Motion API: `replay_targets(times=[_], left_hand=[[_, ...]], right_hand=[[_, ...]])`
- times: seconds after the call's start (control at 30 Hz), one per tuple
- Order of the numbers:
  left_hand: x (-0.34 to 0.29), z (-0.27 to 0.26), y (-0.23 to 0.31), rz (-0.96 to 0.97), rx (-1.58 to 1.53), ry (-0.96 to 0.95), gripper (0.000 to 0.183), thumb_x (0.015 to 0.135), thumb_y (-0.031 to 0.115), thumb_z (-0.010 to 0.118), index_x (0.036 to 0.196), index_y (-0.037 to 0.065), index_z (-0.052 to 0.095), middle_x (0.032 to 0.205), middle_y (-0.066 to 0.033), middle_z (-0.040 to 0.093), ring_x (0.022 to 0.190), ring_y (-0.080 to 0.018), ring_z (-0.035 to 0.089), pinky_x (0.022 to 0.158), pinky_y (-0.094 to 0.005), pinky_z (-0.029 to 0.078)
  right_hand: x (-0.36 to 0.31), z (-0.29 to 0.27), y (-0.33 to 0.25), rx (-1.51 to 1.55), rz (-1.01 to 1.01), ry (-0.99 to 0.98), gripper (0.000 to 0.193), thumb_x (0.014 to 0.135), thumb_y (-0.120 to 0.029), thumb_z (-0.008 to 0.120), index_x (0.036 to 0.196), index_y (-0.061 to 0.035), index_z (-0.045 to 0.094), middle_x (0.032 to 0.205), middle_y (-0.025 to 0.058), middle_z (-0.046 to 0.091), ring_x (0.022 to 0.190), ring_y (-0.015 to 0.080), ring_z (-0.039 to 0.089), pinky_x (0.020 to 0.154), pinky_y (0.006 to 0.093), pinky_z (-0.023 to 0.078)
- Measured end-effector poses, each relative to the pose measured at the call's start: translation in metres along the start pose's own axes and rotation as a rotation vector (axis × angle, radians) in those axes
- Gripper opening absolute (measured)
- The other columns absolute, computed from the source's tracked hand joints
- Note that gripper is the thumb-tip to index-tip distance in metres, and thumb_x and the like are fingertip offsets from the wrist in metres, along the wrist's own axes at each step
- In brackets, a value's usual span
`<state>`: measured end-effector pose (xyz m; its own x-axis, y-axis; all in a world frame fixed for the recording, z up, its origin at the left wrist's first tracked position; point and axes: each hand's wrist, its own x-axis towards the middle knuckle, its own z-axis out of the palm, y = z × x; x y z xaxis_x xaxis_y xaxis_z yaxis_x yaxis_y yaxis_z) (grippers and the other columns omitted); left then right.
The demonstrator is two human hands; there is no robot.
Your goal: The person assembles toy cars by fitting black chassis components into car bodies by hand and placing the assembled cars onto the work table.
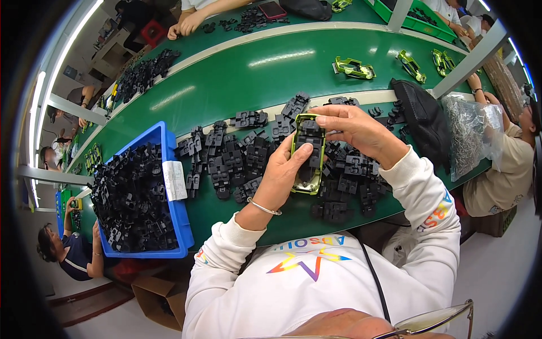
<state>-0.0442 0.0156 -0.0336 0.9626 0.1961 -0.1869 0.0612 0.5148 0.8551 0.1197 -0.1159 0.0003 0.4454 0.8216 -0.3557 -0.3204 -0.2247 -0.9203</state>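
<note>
A lime-green toy car body shell point(309, 185) is held upright between my two hands, open underside facing me, with a black plastic part inside its upper half. My left hand point(278, 176) wraps its left side, the thumb pressed onto the black part. At the top end, my right hand point(357, 129) grips the rim between thumb and fingers. Loose black plastic parts point(223, 155) lie in a pile behind and on both sides of the shell. What the left fingers touch behind the shell is hidden.
To the left, a blue bin point(183, 223) is heaped with black parts. Green car shells point(354, 68) lie on the long green belt point(237, 73) beyond. At right are a black mesh pouch point(416, 118), a clear bag of screws point(468, 144) and a metal post point(471, 59). Other people sit around.
</note>
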Motion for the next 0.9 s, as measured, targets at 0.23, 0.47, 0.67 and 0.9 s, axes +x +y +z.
replay_targets(times=[0.23,0.47,0.67,0.9], left_hand=[[0.012,-0.011,0.007,0.201,0.284,0.059,0.034,0.101,0.020,0.055,0.129,0.001,0.051,0.105,-0.0064,0.066,0.093,-0.0118,0.064,0.080,-0.0260,0.053],[0.063,-0.049,0.047,0.194,0.265,0.148,0.038,0.097,0.017,0.060,0.130,-0.001,0.050,0.105,-0.0110,0.067,0.087,-0.0180,0.068,0.071,-0.0293,0.057],[0.170,-0.164,0.085,0.172,0.369,0.467,0.048,0.089,0.017,0.071,0.125,-0.009,0.052,0.104,-0.0118,0.067,0.086,-0.0179,0.066,0.076,-0.0312,0.055],[0.255,-0.251,0.096,0.176,0.296,0.732,0.037,0.086,0.009,0.071,0.114,-0.011,0.058,0.096,-0.0159,0.069,0.074,-0.0256,0.069,0.064,-0.0399,0.057]], right_hand=[[-0.011,-0.013,-0.002,0.001,0.008,-0.013,0.057,0.093,-0.031,0.067,0.138,-0.0016,0.050,0.116,0.0066,0.065,0.101,0.0122,0.061,0.092,0.0289,0.050],[-0.032,-0.052,0.019,0.085,-0.008,0.043,0.047,0.097,-0.023,0.061,0.136,-0.0005,0.051,0.110,0.0070,0.066,0.092,0.0120,0.064,0.087,0.0268,0.052],[-0.039,-0.079,0.024,0.064,-0.025,0.120,0.040,0.097,-0.024,0.061,0.130,-0.0013,0.057,0.106,0.0053,0.066,0.092,0.0110,0.064,0.087,0.0257,0.051],[-0.006,-0.127,0.027,-0.255,-0.185,0.359,0.041,0.091,-0.023,0.067,0.125,0.0005,0.062,0.103,0.0059,0.068,0.090,0.0116,0.063,0.086,0.0264,0.049]])
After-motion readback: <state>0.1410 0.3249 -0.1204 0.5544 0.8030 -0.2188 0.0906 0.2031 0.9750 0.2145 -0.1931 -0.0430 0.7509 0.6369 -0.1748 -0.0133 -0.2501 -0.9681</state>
